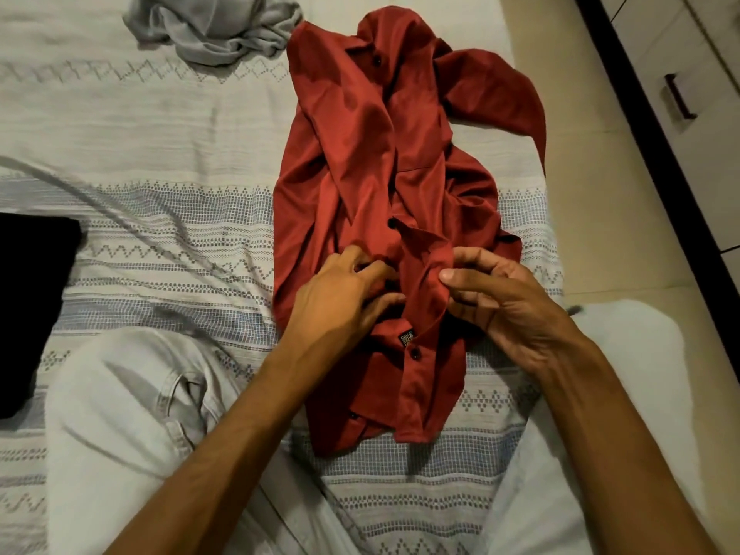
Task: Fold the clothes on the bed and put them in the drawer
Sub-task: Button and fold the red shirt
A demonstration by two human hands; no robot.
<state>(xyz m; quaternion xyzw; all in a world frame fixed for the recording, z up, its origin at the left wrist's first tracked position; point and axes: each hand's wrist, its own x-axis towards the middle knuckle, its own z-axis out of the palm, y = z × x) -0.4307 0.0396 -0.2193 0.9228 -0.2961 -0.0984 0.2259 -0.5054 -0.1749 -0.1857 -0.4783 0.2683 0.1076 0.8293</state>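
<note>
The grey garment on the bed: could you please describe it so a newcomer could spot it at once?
On the patterned bedspread, look to the far edge, beyond the red shirt both hands are working on. The grey garment lies there in a crumpled heap, the only pale grey, unbuttoned piece.

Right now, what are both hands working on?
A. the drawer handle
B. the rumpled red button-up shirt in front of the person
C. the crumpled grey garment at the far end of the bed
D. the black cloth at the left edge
B: the left hand and right hand both grip folds of the rumpled red button-up shirt near its placket; the grey garment and black cloth lie untouched.
</note>
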